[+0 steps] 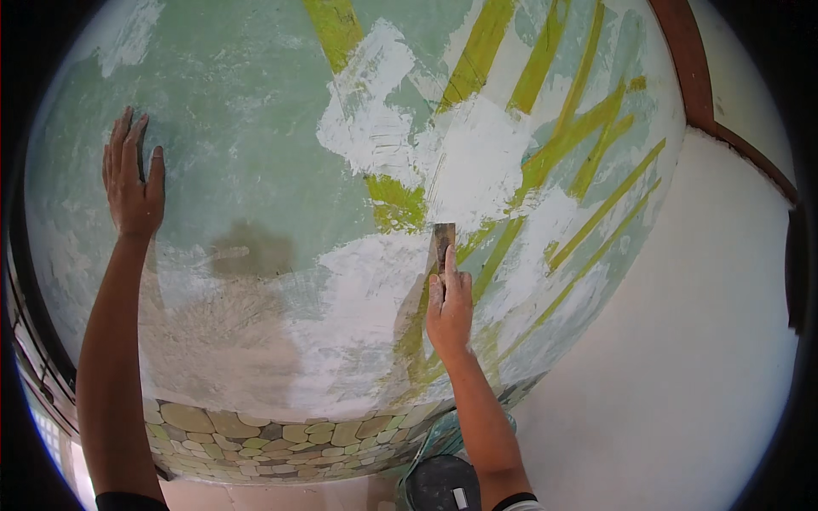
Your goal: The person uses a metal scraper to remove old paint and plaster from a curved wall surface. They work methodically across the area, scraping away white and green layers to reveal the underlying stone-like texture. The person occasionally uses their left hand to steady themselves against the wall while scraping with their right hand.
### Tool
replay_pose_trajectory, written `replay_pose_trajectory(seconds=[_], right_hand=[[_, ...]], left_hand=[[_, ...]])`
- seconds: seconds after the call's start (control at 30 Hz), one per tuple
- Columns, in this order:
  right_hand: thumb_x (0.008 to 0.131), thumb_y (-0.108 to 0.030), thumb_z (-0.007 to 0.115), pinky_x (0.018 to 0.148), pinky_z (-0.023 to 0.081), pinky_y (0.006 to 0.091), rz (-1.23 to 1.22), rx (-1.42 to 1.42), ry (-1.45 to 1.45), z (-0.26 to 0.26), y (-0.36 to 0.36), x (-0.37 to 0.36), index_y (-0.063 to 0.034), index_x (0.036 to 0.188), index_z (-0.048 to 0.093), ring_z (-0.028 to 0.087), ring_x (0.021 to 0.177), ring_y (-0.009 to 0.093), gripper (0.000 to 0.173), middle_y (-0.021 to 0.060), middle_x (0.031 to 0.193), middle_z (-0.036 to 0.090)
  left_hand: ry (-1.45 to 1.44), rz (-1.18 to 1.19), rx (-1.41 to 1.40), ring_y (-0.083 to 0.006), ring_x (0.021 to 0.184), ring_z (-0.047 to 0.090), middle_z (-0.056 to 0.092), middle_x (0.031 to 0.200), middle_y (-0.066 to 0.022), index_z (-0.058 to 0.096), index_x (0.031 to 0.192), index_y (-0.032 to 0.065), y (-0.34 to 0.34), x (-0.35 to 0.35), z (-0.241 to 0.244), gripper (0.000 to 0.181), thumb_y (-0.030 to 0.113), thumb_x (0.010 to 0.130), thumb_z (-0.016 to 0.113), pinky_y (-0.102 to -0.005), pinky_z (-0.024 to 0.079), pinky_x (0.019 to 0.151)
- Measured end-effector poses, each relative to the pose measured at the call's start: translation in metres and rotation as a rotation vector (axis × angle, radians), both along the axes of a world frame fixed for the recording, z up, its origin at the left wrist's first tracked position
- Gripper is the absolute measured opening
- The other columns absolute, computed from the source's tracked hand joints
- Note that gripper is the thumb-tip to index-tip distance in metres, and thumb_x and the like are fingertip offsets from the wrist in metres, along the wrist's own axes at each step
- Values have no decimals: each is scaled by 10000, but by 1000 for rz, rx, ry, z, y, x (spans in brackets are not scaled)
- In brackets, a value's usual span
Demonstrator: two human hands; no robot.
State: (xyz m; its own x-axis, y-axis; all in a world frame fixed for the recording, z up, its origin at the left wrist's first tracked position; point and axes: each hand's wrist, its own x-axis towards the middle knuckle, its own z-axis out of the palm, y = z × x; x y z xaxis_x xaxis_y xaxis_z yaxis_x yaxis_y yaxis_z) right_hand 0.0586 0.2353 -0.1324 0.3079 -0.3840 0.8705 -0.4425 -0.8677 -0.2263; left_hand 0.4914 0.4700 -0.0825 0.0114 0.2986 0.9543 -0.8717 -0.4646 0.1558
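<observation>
My right hand [452, 313] is closed around a narrow putty knife [443, 237], index finger stretched along it. The blade's end meets the lower edge of a thick white filler patch [479, 160] on the painted wall. My left hand [133, 179] rests on the green wall [243, 128] at the left, fingers spread, holding nothing. Yellow-green painted stripes [476, 57] cross the wall to the right, partly covered by white filler.
A pebble-patterned band [281, 434] runs along the wall's bottom. Below my right forearm stands a dark bucket or container [441, 485] with a small white object. A plain white wall [671, 319] adjoins at right, under brown trim [693, 64]. A dark frame edges the far left.
</observation>
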Motion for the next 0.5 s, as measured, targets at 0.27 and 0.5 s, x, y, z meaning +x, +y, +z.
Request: replay_pose_trajectory(seconds=[0.27,0.5], right_hand=[[1007,-109,581,742,490,416,4,-167,-67,32,-4,19,-126,1561,400,559,832,328,582,163,990,502],[1011,-127,575,735,496,437,51,-74,-40,15,14,24,-130,1550,417,565,827,340,562,158,984,501]], left_hand=[[-31,16,6,-299,1488,349,439,1576,-50,540,1436,171,-3,4,-3,440,261,1006,534,-494,205,1237],[-44,20,3,-313,1482,357,459,1562,-58,541,1434,166,1,4,1,437,270,1010,528,-492,209,1235]])
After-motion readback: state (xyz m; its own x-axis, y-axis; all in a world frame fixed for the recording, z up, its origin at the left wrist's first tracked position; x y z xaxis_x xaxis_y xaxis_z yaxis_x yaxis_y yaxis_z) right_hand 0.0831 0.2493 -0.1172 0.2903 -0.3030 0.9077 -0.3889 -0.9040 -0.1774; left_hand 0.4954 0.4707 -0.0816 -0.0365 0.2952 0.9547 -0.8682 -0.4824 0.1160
